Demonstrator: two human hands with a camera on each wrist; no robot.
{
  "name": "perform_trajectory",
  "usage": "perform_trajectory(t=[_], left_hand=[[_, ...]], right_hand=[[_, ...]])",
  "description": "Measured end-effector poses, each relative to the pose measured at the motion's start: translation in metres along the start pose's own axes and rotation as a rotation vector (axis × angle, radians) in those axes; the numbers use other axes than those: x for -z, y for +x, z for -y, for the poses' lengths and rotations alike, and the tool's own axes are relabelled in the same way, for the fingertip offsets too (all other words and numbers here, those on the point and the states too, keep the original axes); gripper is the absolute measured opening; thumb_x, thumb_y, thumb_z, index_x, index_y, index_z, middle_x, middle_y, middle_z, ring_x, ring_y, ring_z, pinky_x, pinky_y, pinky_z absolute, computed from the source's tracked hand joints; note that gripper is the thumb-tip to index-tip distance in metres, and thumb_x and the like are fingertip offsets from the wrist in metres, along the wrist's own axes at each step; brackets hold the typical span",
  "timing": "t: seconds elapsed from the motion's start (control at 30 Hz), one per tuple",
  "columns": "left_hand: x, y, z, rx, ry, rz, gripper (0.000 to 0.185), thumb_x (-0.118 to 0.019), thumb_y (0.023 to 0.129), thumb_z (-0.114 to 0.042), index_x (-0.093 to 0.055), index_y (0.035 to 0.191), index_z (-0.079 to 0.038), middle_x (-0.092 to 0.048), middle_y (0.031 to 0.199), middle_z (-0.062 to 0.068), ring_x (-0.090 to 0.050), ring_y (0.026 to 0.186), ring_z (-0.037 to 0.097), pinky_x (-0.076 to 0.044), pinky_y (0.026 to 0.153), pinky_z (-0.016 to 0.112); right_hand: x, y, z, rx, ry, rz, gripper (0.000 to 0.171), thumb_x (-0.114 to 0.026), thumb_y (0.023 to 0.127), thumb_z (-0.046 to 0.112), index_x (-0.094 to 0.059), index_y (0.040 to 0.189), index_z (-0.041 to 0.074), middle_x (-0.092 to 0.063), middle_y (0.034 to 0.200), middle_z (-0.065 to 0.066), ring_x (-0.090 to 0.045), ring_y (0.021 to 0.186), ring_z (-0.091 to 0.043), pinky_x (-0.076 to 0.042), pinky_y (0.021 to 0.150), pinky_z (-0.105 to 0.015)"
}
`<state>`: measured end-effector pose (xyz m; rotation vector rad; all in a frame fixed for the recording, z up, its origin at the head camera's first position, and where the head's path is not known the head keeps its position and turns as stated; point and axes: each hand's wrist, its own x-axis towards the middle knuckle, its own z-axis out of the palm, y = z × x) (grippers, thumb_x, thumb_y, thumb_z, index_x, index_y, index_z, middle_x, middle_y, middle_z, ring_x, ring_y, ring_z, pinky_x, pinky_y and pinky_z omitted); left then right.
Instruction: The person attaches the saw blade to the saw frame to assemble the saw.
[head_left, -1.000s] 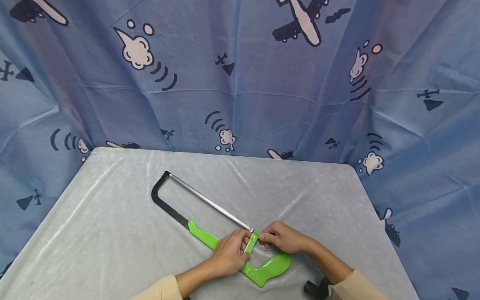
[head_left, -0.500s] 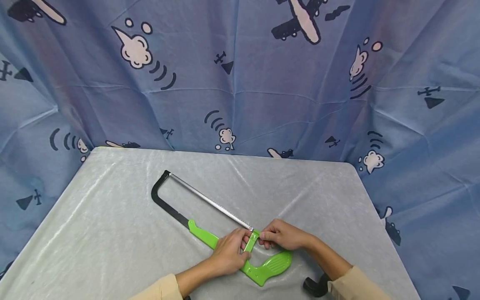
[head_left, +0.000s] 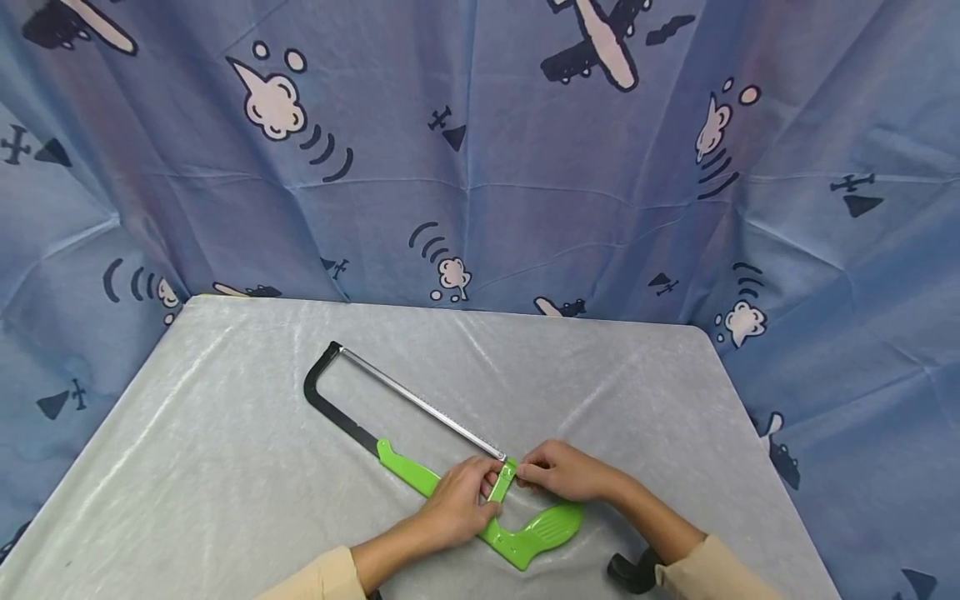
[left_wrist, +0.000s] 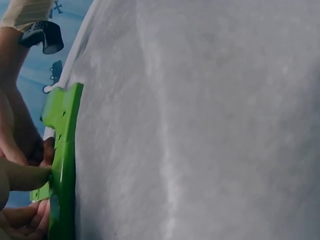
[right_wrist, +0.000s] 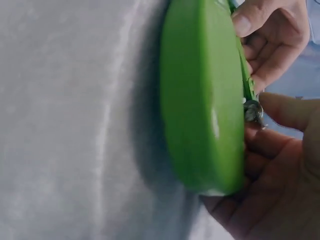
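Observation:
A hacksaw [head_left: 408,472] with a green handle and black front bow lies slantwise on the table, its silver blade [head_left: 426,408] on the far side. My left hand [head_left: 459,502] grips the green upright between handle and blade, thumb on the near side. In the left wrist view, that thumb presses the green frame [left_wrist: 63,160]. My right hand [head_left: 564,472] is at the blade's handle end. In the right wrist view, its thumb and forefinger pinch a small metal wing nut [right_wrist: 252,111], just past the green grip [right_wrist: 200,100], which hides some of the other fingers.
A grey cloth covers the table [head_left: 225,467]. Behind it hangs a blue curtain [head_left: 525,233] printed with planes and clouds. A black curved piece [head_left: 632,573] sits by the right sleeve's cuff.
My right fingertips shift very slightly at the wing nut. The left hand and the hacksaw stay in place.

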<state>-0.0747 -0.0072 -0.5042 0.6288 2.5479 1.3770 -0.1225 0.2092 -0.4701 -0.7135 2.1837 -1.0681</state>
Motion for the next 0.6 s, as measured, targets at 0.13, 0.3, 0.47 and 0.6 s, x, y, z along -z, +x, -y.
perform_trajectory(t=[0.13,0.3,0.47,0.6], left_hand=[[0.002,0.003,0.002,-0.028,-0.018,0.017,0.047,-0.078,0.073,0.000,-0.065,0.118,0.003,-0.057,0.089,-0.003,-0.054,0.080,0.004,-0.047,0.073,0.019],[0.004,0.005,0.005,-0.034,-0.054,0.033,0.048,-0.077,0.074,0.003,-0.065,0.120,0.007,-0.061,0.089,-0.001,-0.057,0.078,0.004,-0.049,0.072,0.018],[0.013,0.006,0.004,-0.037,-0.105,0.066,0.041,-0.072,0.077,0.005,-0.066,0.117,0.009,-0.067,0.087,0.003,-0.060,0.074,0.002,-0.051,0.067,0.018],[0.028,0.011,0.001,-0.042,-0.068,0.073,0.028,-0.069,0.084,-0.001,-0.070,0.111,0.006,-0.068,0.084,0.000,-0.060,0.074,0.000,-0.051,0.068,0.019]], right_hand=[[0.000,0.000,0.008,-0.031,-0.104,0.000,0.033,-0.057,0.098,0.022,-0.056,0.067,0.010,-0.042,0.058,0.013,-0.037,0.051,0.000,-0.031,0.049,-0.019],[0.006,-0.002,0.017,-0.088,-0.192,-0.033,0.031,-0.057,0.099,0.027,-0.061,0.073,0.011,-0.044,0.059,0.011,-0.040,0.052,-0.003,-0.033,0.050,-0.022],[0.019,-0.006,0.019,-0.123,-0.300,-0.132,0.022,-0.058,0.099,0.029,-0.067,0.091,0.010,-0.057,0.073,0.007,-0.051,0.063,-0.007,-0.043,0.058,-0.028],[0.034,-0.012,0.017,-0.190,-0.353,-0.233,0.027,-0.060,0.098,0.030,-0.067,0.107,0.006,-0.067,0.091,0.000,-0.063,0.081,-0.015,-0.051,0.071,-0.037]])
